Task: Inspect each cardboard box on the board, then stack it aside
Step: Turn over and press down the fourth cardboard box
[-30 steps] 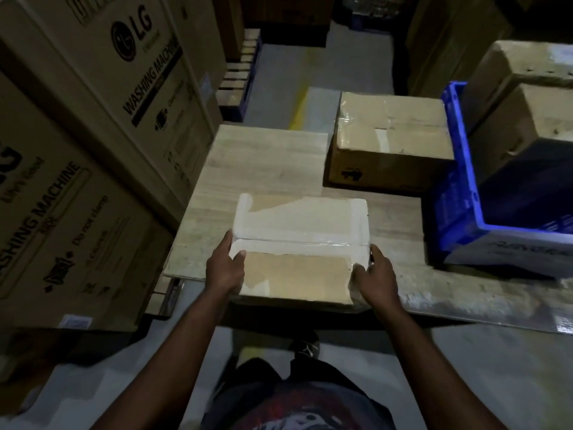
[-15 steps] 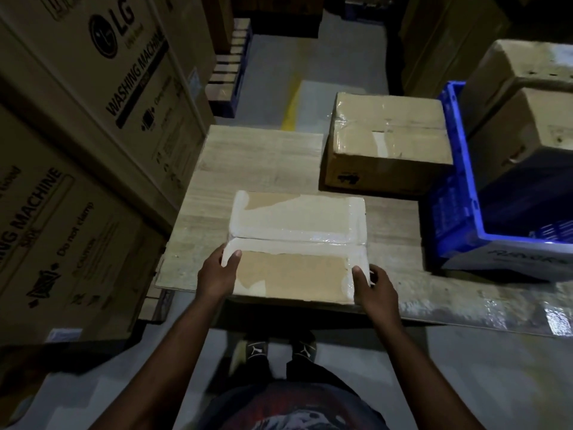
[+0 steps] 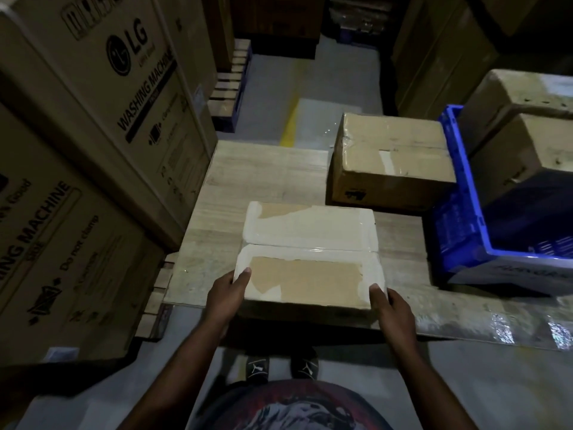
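A flat cardboard box (image 3: pixel 310 256) with white tape across its top sits at the near edge of the wooden board (image 3: pixel 266 175). My left hand (image 3: pixel 228 293) grips its near left corner, thumb on top. At the near right corner my right hand (image 3: pixel 389 304) holds the box the same way. A second, taller cardboard box (image 3: pixel 390 162) wrapped in clear tape stands at the board's far right.
Large washing machine cartons (image 3: pixel 93 150) wall off the left side. A blue plastic crate (image 3: pixel 496 243) holding more cartons stands on the right of the board. Grey floor lies beyond and below, with my feet (image 3: pixel 280 367) under the board's edge.
The view has shifted slightly. Both hands have slid back along the box sides toward its near corners; the box has stayed about where it was on the board.
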A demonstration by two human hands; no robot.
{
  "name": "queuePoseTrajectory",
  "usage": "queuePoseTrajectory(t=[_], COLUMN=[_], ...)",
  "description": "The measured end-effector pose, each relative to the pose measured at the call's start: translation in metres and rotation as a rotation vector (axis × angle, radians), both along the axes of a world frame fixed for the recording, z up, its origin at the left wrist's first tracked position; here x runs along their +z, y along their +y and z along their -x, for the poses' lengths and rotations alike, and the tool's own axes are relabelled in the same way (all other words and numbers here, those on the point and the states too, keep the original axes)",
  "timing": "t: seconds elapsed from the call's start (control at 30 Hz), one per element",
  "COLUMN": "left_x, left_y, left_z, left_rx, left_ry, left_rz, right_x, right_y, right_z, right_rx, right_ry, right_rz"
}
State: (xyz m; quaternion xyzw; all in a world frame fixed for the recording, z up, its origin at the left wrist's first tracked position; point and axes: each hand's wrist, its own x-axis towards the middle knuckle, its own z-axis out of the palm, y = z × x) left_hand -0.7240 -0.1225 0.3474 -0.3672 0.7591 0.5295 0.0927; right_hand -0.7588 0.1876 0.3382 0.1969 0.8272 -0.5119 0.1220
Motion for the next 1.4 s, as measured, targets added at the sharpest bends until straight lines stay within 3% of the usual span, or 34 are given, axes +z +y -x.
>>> queuePoseTrajectory(t=[0.13, 0.33, 0.63, 0.93, 1.23, 1.33, 1.4], left_x=[0.015, 0.041, 0.044, 0.038, 0.029, 0.023, 0.023], left_y=[-0.016, -0.032, -0.030, -0.031, -0.043, -0.045, -0.047], left_z=[0.009, 0.024, 0.025, 0.049, 0.096, 0.090, 0.086], left_rx=[0.037, 0.023, 0.007, -0.126, -0.147, -0.105, 0.046], left_ry=[0.077, 0.202, 0.316, 0.320, 0.229, 0.237, 0.273], left_rz=[-0.102, -0.185, 0.072, 0.210, 0.256, 0.190, -0.101], right_x=[0.021, 0.047, 0.055, 0.043, 0.040, 0.037, 0.038], right_y=[-0.005, -0.012, -0.018, -0.040, -0.048, -0.046, -0.042], right_z=[0.004, 0.009, 0.028, 0.052, 0.096, 0.095, 0.094], right_rx=[-0.055, -0.003, 0.065, 0.070, 0.039, 0.041, 0.005], right_ry=[0.071, 0.223, 0.229, 0.337, 0.285, 0.259, 0.217], right_rz=[0.125, 0.114, 0.063, 0.052, 0.104, 0.125, 0.220])
